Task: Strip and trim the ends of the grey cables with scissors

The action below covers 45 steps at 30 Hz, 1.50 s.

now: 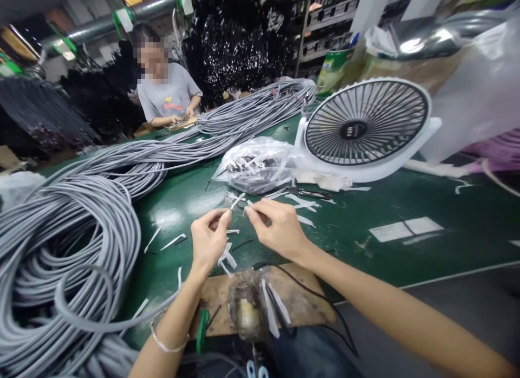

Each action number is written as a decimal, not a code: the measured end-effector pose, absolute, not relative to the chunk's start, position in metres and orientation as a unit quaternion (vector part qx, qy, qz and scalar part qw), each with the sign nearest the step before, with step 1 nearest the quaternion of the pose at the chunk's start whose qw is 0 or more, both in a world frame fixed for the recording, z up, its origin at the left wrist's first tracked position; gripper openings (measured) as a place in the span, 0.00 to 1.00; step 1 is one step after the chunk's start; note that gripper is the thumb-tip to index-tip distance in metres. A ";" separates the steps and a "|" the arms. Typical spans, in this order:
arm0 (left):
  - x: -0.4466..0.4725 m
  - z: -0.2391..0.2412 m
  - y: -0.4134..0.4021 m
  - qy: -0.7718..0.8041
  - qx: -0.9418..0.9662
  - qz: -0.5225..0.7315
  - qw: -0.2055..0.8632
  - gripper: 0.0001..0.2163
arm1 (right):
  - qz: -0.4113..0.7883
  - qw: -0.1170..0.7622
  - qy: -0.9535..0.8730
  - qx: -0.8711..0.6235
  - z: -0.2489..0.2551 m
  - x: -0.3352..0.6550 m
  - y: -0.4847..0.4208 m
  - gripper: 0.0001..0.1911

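Left hand: your left hand (209,238) is raised just above the table (406,199), thumb and forefinger pinched together on one end of a small white strip (238,200).
Right hand: your right hand (276,226) faces it, close beside, fingers pinched on something small at the strip's other end; you cannot tell exactly what it grips.
White strip: it sits tilted between your two hands, over the green table, just in front of the clear bag.
Loose strips: more white strips (303,202) lie scattered on the table around and beyond your hands.
Clear bag: a plastic bag (258,164) of dark and white pieces lies just behind your hands, touching the base of the fan.
Fan: a white fan (365,126) with a dark grille stands tilted back, to your right of the bag.
Grey cable: a large coil of grey cable (69,242) fills the table to your left and runs on toward the far end.
Wooden board: a worn wooden board (284,299) lies at the near edge under your wrists, with a small taped fixture (244,307) and thin black wires on it.
Bracelet: a thin bracelet (166,343) circles your left wrist.
Co-worker: another person (168,93) in a grey shirt works at the far end of the table, hands down at its surface.
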<state>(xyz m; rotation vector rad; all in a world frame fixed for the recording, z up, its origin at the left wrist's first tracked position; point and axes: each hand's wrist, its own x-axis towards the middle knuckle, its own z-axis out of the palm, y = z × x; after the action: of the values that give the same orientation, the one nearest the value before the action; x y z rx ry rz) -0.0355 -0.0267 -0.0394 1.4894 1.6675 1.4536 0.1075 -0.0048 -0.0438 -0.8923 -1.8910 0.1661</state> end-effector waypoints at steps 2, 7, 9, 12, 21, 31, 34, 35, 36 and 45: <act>-0.032 -0.038 -0.031 0.598 0.544 0.538 0.240 0.11 | 0.076 0.482 -0.781 -0.390 -0.043 0.112 0.002 0.14; -0.031 -0.036 -0.033 0.586 0.556 0.543 0.231 0.11 | 0.097 0.463 -0.789 -0.392 -0.042 0.111 0.001 0.14; -0.031 -0.036 -0.033 0.581 0.563 0.542 0.227 0.10 | 0.107 0.465 -0.790 -0.384 -0.042 0.110 0.000 0.14; -0.030 -0.035 -0.036 0.570 0.577 0.535 0.236 0.10 | 0.147 0.474 -0.789 -0.363 -0.042 0.110 0.003 0.16; -0.038 -0.044 -0.020 0.621 0.517 0.527 0.263 0.09 | 0.170 0.545 -0.801 -0.181 -0.045 0.096 -0.019 0.15; -0.026 -0.034 -0.029 0.522 0.428 0.557 0.484 0.19 | 0.137 0.485 -0.776 -0.379 -0.042 0.108 0.001 0.15; -0.025 -0.031 -0.034 0.501 0.419 0.554 0.516 0.20 | 0.150 0.482 -0.781 -0.367 -0.040 0.106 0.000 0.16; -0.025 -0.031 -0.034 0.499 0.418 0.552 0.521 0.20 | 0.155 0.484 -0.781 -0.362 -0.040 0.104 -0.001 0.16; -0.025 -0.031 -0.034 0.499 0.417 0.550 0.524 0.20 | 0.160 0.486 -0.781 -0.359 -0.040 0.103 -0.002 0.16; -0.021 -0.032 -0.037 0.522 0.499 0.520 0.456 0.17 | 0.344 0.489 -0.725 -0.343 -0.041 0.101 -0.001 0.17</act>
<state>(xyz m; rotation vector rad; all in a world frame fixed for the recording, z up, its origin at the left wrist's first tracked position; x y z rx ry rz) -0.0208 -0.0367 -0.0321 1.2307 1.2864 1.2829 0.1006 -0.0006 -0.0412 -0.8339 -1.7621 0.8350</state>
